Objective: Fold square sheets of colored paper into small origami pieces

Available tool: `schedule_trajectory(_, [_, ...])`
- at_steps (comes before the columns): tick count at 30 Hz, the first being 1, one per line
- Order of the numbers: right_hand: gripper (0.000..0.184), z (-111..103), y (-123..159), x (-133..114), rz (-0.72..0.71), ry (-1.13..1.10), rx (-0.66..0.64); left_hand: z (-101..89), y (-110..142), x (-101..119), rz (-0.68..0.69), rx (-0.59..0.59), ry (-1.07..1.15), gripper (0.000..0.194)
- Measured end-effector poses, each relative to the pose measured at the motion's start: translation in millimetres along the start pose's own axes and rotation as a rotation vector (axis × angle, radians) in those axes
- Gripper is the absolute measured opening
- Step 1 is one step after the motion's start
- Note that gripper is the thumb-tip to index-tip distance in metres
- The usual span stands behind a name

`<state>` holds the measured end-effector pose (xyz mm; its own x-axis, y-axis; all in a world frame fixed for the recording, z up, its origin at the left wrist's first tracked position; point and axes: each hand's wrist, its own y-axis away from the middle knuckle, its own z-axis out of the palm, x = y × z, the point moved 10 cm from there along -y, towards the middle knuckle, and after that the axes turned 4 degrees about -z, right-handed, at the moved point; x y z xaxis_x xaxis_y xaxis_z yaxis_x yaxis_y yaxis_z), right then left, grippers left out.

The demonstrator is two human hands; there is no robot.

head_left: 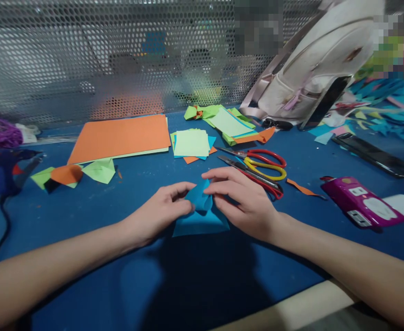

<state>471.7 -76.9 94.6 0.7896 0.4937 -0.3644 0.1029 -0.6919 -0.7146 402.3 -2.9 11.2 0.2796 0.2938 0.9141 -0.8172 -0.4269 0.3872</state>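
Note:
A small sheet of blue paper (202,224) is bent upward between my hands, close to the front of the table. My left hand (169,202) pinches its left side between thumb and fingers. On the other side, my right hand (241,200) has its fingers curled against the raised fold, with the fingertips on the paper's upper right. The right thumb is hidden behind the other fingers. The paper's lower edge lies flat on the blue tabletop. Just beyond my right hand lie scissors with red handles (269,157) and scissors with yellow handles (265,170).
Large orange sheets (121,138) and a stack of pale green squares (191,143) lie behind my hands. Folded paper pieces (100,171) and a blue glue gun (3,170) are at left. A purple power strip (363,202), a phone (374,154) and a backpack (312,64) stand right.

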Motion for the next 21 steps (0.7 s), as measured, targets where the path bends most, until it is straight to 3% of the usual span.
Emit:
schedule_trajectory(13, [0.028, -1.8, 2.6, 18.3, 0.156, -0.009, 0.034, -10.0, -4.5, -3.6, 0.024, 0.079, -0.159, 0.028])
schedule_trajectory(21, [0.024, -2.9, 10.5, 40.9, 0.433, 0.023, 0.011, -12.0, -3.9, -3.6, 0.021, 0.098, -0.119, 0.036])
